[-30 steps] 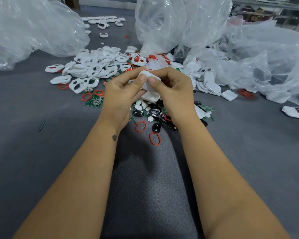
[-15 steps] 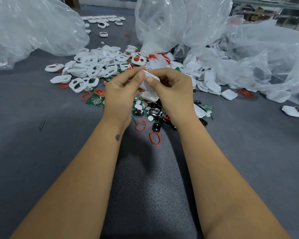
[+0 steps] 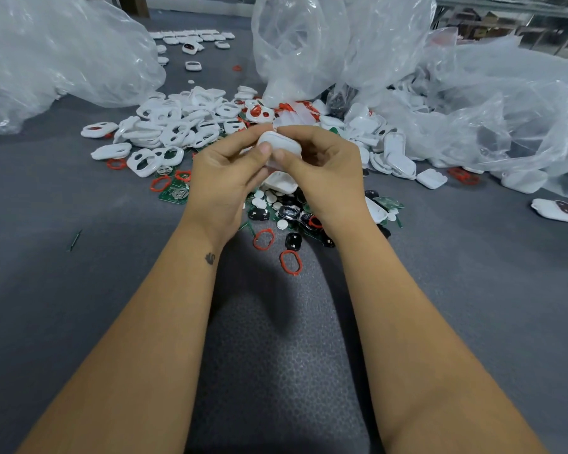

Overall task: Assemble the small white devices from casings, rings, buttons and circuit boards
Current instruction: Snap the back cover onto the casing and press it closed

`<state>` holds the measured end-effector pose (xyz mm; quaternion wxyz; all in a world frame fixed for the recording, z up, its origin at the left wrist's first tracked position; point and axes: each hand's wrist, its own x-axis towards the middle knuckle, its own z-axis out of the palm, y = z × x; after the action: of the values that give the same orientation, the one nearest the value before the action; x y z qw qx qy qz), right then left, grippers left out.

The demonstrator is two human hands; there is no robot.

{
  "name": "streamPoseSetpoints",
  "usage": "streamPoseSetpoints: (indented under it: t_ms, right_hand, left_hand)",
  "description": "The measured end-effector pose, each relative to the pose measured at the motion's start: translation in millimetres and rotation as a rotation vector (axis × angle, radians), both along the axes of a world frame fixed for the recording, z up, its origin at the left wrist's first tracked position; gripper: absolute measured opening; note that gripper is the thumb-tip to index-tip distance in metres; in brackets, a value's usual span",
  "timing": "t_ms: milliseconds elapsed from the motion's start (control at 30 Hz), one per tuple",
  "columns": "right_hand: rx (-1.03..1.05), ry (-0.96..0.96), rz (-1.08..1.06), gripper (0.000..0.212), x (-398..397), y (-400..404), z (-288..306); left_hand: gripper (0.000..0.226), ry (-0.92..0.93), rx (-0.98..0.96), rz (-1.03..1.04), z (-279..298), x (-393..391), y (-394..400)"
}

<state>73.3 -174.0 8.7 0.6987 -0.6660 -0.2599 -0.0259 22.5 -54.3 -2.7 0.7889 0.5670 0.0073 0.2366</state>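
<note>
Since the earlier frames the white device has been turned slightly between the hands and lifted a little towards the upper centre of the frame, and the two thumbs have been brought closer together on its near edge; the loose parts on the desk are seen unchanged. The device, a smooth, glossy white plastic shell with rounded corners, is held above the pile just above the middle of the frame. The left hand is clamped on it, thumb on the near edge and fingers curled over the far side, and the right hand is likewise closed around it from the right. Directly below the hands a second white casing is seen lying on the heap. Thin red rubbery rings, oval in outline, are scattered at the centre beside glossy black buttons and small flat white discs. A green circuit board with a round metal clip is placed left of centre. White front casings with two cut-out openings are heaped at the upper left centre, and crinkled clear plastic bags are spread across the top and right. The desk is covered in a grey, finely pebbled mat.
</note>
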Motion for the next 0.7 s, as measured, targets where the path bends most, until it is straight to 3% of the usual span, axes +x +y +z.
streamPoseSetpoints:
  t_ms: [200,400,600,700]
  right_hand:
    - [-0.083,-0.023,0.018,0.014,-1.2,-0.6,-3.6]
    - [-0.198,-0.119,-0.045,0.016,-3.9,0.9,-3.6]
    - [-0.207,-0.109,-0.078,0.01,-3.5,1.0,-2.9]
    - [-0.126,-0.043,-0.082,0.016,-0.8,1.4,-3.4]
  left_hand:
    - [0.017,0.009,0.146,0.06,-2.4,-0.6,4.6]
    - [0.012,0.058,0.192,0.126,-2.5,0.9,3.8]
    - [0.009,0.086,0.146,0.148,-5.0,1.5,-0.2]
    - [0.017,0.125,0.015,0.099,-4.3,3.0,-4.9]
